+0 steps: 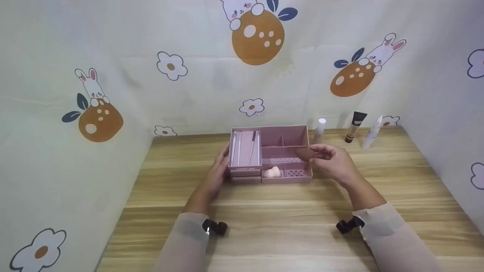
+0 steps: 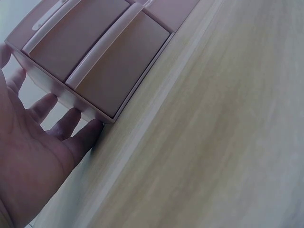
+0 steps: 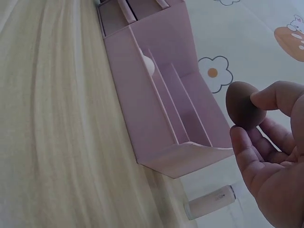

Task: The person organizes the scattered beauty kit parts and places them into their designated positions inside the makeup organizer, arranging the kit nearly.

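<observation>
My right hand pinches a brown egg-shaped makeup sponge between thumb and fingers. In the head view this sponge overlaps the right end of the pink desktop organizer, over its middle compartment. At the organizer's left side, my left hand rests its fingertips against the wall, spread along it in the left wrist view beside two closed drawers. A pale makeup sponge lies in the front compartment. Several slim sticks lie in the top left tray, among them a dark-ended brush.
To the right behind the organizer stand a small white-capped bottle, a black-capped tube and a white pointed tube. The wooden table meets a patterned cloth at the back and sides.
</observation>
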`<state>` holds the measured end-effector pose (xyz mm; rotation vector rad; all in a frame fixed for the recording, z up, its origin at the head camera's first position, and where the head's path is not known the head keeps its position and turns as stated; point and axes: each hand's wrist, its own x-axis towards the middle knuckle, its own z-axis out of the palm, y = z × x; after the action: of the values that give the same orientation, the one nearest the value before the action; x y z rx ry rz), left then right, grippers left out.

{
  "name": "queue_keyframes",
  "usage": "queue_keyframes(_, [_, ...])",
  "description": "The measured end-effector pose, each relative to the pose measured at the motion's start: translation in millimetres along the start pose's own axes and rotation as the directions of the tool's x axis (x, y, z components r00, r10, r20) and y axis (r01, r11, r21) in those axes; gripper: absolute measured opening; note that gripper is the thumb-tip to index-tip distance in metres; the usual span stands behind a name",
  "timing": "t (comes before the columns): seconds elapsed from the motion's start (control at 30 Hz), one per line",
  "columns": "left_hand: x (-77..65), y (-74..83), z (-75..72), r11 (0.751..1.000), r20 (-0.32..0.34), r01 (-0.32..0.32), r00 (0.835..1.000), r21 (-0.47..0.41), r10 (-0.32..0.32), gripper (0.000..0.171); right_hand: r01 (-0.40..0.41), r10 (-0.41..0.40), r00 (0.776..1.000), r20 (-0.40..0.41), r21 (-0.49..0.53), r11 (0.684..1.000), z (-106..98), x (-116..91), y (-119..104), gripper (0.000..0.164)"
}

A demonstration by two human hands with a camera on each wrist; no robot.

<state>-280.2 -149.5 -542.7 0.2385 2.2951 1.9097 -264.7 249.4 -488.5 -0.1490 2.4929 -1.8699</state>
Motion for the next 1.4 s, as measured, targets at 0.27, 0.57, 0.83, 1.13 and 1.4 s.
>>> queue_keyframes(0.27, [0.8, -0.9, -0.3, 1.0, 0.001, 0.011, 1.0, 0.003, -0.011, 0.052, -0.003, 0.009, 0.999, 0.052, -0.116, 0.993, -0.1, -1.2, 6.4, 0.043])
queue_keyframes(0.57, [-0.3, -1.5, -0.4, 0.999, -0.004, 0.006, 1.0, 0.048, -0.006, 0.048, -0.038, 0.05, 0.995, 0.082, -0.144, 0.989, 5.5, -1.2, 15.6, 0.044])
queue_keyframes(0.83, [-0.5, -0.6, 0.3, 0.999, -0.003, -0.016, 1.0, 0.047, 0.016, 0.051, 0.005, 0.022, 0.993, 0.117, -0.226, 0.974, 10.6, 1.5, 23.2, 0.042])
queue_keyframes(1.13, [0.1, -1.0, 0.2, 0.998, -0.017, 0.005, 1.0, 0.057, -0.004, 0.05, 0.128, -0.065, 0.984, 0.167, -0.401, 0.907, 16.2, 4.4, 26.3, 0.041])
queue_keyframes(1.4, [0.0, -1.1, -0.4, 0.999, -0.009, 0.018, 1.0, 0.046, -0.017, 0.057, 0.163, -0.092, 0.978, 0.185, -0.42, 0.893, 17.9, 4.7, 28.8, 0.043])
